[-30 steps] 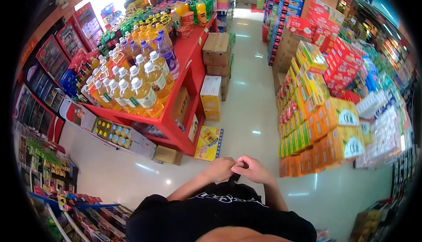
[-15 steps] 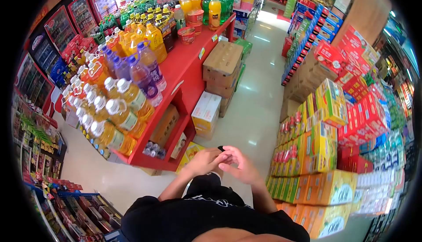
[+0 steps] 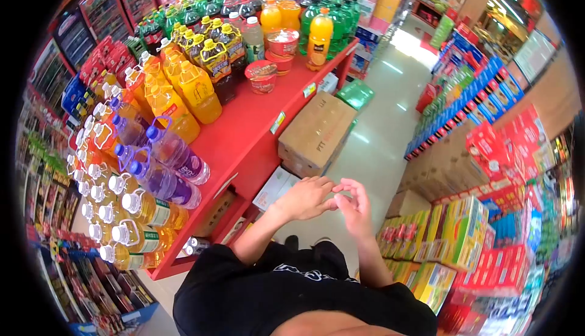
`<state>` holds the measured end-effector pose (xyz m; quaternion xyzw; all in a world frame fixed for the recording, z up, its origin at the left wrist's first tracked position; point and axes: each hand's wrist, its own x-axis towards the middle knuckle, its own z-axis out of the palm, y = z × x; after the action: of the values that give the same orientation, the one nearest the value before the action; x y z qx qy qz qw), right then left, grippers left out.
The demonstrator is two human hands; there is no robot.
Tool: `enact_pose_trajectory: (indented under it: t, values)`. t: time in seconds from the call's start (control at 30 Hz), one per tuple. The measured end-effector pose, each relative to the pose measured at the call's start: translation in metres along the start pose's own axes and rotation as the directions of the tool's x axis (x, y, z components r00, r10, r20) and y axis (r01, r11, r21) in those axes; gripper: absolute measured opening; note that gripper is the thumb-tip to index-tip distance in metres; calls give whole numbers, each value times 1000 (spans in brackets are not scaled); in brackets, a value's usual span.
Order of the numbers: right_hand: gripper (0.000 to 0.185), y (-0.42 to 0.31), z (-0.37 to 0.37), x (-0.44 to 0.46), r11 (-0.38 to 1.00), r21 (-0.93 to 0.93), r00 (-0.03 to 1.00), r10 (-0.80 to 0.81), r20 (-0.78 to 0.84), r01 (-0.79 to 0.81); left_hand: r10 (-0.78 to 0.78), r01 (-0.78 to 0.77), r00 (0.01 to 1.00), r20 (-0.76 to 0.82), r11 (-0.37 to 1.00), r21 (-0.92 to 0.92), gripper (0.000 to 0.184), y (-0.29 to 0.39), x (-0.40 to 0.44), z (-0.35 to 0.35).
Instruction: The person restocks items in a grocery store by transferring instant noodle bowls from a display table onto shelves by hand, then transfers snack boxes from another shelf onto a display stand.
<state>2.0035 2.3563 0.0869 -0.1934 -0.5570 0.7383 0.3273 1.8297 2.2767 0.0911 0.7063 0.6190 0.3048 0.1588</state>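
Near the frame's centre, our left hand (image 3: pixel 303 198) and right hand (image 3: pixel 355 209) have loosely spread, ungripping fingers, below a cardboard box (image 3: pixel 320 130), contents hidden. Leftward, bottles (image 3: pixel 200 99) of orange liquid stand on our red table (image 3: pixel 239 119).

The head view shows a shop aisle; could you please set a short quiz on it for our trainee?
1. What colour is the display shelf under the bottles?
2. True or false: the left hand grips a bottle.
3. What stands on that shelf, just right of the red tubs: (a) a cardboard box; (b) an orange-capped bottle; (c) a shoe?

Key: 1. Red. 2. False; no bottle is in the left hand. 3. (b).
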Motion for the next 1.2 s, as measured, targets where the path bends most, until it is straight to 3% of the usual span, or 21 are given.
enact_pose_trajectory:
  t: [0.1, 0.2, 0.23, 0.27, 0.3, 0.4, 0.47, 0.53, 0.6, 0.73, 0.8, 0.87, 0.93, 0.97, 1.07, 1.1, 1.13, 1.2]
  values:
    - [42, 18, -29, 76, 999, 12, 999, 30, 38, -31, -118, 112, 992, -44, 987, -116, 45, -44, 36, -15]
    - [41, 40, -55, 167, 996, -48, 991, 82, 104, -77, -355, 339, 915, -190, 934, -110, 49, -106, 67, -18]
    - [40, 46, -64, 199, 995, -61, 986, 82, 145, -74, -366, 336, 892, -266, 929, -152, 51, -131, 78, -18]
    - [40, 52, -70, 233, 995, -69, 979, 80, 189, -68, -377, 330, 861, -342, 925, -188, 53, -154, 90, -19]
    - [38, 57, -72, 264, 997, -13, 979, 80, 185, -79, -499, 420, 797, -341, 863, -282, 56, -163, 104, -28]
    - [36, 54, -77, 368, 996, -68, 951, 78, 298, -60, -698, 424, 609, -377, 687, -590, 68, -198, 160, -46]
    - [32, 57, -73, 442, 994, -113, 930, 35, 366, 7, -721, 522, 568, -397, 689, -503, 72, -224, 192, -60]
    - [35, 73, -57, 517, 1000, 14, 921, 2, 389, -8, -726, 604, 524, -445, 685, -407, 74, -257, 224, -72]
    - [44, 104, -35, 587, 982, -153, 942, -57, 332, 113, -727, 685, 476, -495, 659, -310, 74, -288, 246, -78]
    - [68, 114, 13, 648, 972, -172, 963, -117, 243, 161, -715, 566, 345, -609, 676, -472, 87, -338, 283, -96]
    - [77, 136, 24, 675, 960, -201, 970, -159, 186, 196, -684, 530, 353, -639, 708, -466, 93, -340, 301, -116]
    - [71, 134, 33, 683, 927, -262, 959, -229, 168, 267, -635, 529, 369, -679, 744, -408, 100, -352, 306, -125]
    - [60, 133, 33, 686, 987, -33, 921, -132, 367, 154, -664, 625, 382, -643, 698, -349, 101, -350, 306, -128]
    - [51, 134, 38, 677, 990, 63, 935, -139, 328, 125, -591, 536, 427, -685, 775, -335, 102, -347, 305, -128]
    - [42, 124, 41, 642, 992, -4, 960, -125, 249, 130, -461, 388, 404, -790, 869, -308, 99, -335, 286, -106]
    - [40, 115, 43, 627, 981, -8, 952, -184, 244, 192, -438, 556, 382, -814, 812, -175, 93, -309, 276, -101]
    - [39, 107, 46, 609, 968, -8, 940, -243, 240, 252, -420, 627, 359, -833, 770, -118, 89, -286, 264, -87]
    - [43, 99, 50, 575, 961, 123, 928, -273, 253, 249, -338, 633, 386, -858, 774, -20, 79, -222, 234, -68]
